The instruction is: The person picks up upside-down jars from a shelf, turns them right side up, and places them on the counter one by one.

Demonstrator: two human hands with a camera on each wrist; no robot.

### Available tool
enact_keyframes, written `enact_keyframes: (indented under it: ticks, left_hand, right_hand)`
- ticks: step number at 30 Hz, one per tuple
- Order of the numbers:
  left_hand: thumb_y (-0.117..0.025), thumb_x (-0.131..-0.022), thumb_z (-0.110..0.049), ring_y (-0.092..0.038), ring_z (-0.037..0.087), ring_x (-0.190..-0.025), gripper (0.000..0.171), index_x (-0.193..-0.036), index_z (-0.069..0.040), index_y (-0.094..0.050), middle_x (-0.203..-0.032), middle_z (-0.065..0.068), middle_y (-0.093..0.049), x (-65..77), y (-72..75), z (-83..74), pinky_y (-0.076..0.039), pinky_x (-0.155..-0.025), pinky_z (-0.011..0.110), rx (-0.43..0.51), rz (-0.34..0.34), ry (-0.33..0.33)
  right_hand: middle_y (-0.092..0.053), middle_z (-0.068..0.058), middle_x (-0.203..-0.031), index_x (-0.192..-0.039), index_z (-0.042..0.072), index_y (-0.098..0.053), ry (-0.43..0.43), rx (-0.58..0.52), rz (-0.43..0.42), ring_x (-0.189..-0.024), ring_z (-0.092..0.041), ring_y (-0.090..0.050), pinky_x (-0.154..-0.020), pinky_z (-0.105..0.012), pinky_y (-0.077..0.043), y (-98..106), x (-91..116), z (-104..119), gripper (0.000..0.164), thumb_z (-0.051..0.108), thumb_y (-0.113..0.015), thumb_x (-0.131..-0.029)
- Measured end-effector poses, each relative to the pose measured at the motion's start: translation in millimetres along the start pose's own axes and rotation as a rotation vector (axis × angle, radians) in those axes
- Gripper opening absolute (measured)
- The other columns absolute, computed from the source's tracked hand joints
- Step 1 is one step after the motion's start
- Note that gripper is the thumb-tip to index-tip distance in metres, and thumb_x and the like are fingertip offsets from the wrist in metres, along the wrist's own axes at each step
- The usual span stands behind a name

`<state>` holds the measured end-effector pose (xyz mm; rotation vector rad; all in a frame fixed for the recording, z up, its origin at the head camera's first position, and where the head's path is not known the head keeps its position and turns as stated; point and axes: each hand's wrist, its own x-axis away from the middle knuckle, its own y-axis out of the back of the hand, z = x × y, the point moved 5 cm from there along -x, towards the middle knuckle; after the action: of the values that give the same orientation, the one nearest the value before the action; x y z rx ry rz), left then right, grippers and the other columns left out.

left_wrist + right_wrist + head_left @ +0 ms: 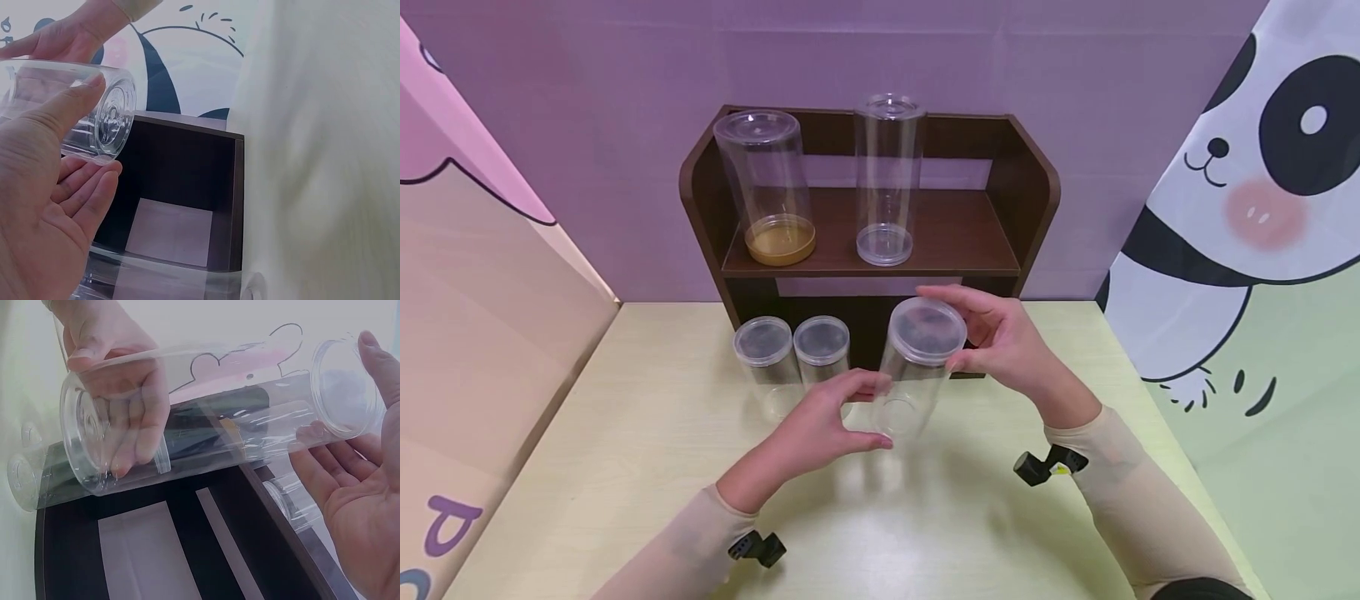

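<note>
Nearby, sleeves: the beige left sleeve [673,550] and right sleeve [1142,500] come in from below, each with a small black camera [757,549] at the wrist; the one on the right bears a yellow patch too small to read.
Left hand: the left hand [816,429] holds the lower body of the jar, thumb on one side and fingers on the other.
Right hand: the right hand [1009,343] grips the same jar at its top, thumb and fingers spread around the lid's edge.
Held jar: the clear held jar [913,379] is roughly upright between the hands, its base raised off the table, its translucent lid [927,329] uppermost, in front of the shelf's lower opening.
Small jars: a left small jar [767,367] and a right small jar [822,354], both lidded, stand side by side on the pale table [647,400], left of the held one.
Shelf: the dark brown shelf [958,225] bears a wide tall jar [767,183] over a gold lid [781,243] and a slim tall jar [889,179] over a clear lid [884,247].
Left panel: a pink figure [460,142]; lower down, a slanted purple letter [451,527] resembling "p", above a cut-off blue one.
Right panel: a panda drawing [1311,125] with pink cheek.
Back: a purple wall [625,150].
</note>
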<state>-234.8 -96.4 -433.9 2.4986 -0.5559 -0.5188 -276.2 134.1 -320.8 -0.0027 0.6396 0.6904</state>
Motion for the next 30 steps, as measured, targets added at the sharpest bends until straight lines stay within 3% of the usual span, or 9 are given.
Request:
enact_keyframes:
  ticks: [8,19,25,30]
  left_hand:
    - [-0.101,-0.084,-0.023,-0.071,0.028,-0.128,0.07,-0.145,-0.014,-0.066,-0.14,-0.001,-0.07,-3.6,-8.5,2.2,-0.057,-0.112,0.047,0.017,0.005,0.017]
    - [-0.099,-0.086,-0.021,-0.07,0.028,-0.131,0.072,-0.148,-0.015,-0.064,-0.143,-0.001,-0.067,-4.4,-10.2,1.9,-0.056,-0.113,0.044,0.015,0.021,0.048]
    - [-0.097,-0.089,-0.019,-0.068,0.028,-0.135,0.075,-0.154,-0.014,-0.059,-0.147,0.002,-0.064,-1.2,-2.9,-8.1,-0.054,-0.116,0.041,0.05,0.002,0.015]
    - [-0.094,-0.092,-0.019,-0.066,0.027,-0.137,0.072,-0.155,-0.013,-0.059,-0.149,0.003,-0.064,2.5,13.2,-24.8,-0.052,-0.117,0.039,0.041,-0.048,-0.053]
  right_hand:
    - [-0.069,-0.003,-0.144,-0.15,-0.014,-0.056,-0.002,0.012,0.032,-0.119,-0.021,-0.071,-0.096,-0.029,-0.061,-3,-1,-3,0.093,0.044,-0.093,-0.086]
    - [-0.068,-0.004,-0.145,-0.148,-0.015,-0.057,0.012,0.047,0.012,-0.12,-0.022,-0.07,-0.097,-0.029,-0.061,-4,1,-5,0.092,0.043,-0.093,-0.086]
    - [-0.068,-0.006,-0.143,-0.148,-0.013,-0.059,-0.001,0.092,-0.001,-0.121,-0.023,-0.069,-0.1,-0.03,-0.061,-1,3,-9,0.091,0.045,-0.093,-0.086]
    - [-0.068,-0.007,-0.143,-0.148,-0.013,-0.059,-0.008,0.102,-0.009,-0.12,-0.023,-0.069,-0.1,-0.029,-0.06,2,5,-12,0.092,0.045,-0.093,-0.086]
